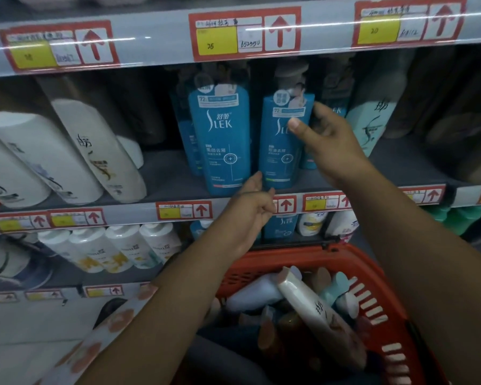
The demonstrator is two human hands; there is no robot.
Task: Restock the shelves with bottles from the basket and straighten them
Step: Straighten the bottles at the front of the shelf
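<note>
Blue SLEK shampoo bottle [282, 145] stands at the shelf lip [178, 211], my right hand [328, 137] pinching its upper right edge, my left hand [254, 202] with a fingertip at its base, the rest loosely curled. I judge it best to turn it label-forward and flush with the SLEK bottle [220, 140] left of my hands. More bottles wait in the red basket [372, 298] below my wrists.

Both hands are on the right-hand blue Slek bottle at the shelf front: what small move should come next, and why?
Probably turn it to face front and set it flush beside its neighbour. The right hand grips the blue bottle near its top, the left hand touches its base, and its label looks angled compared with the left blue bottle.
</note>
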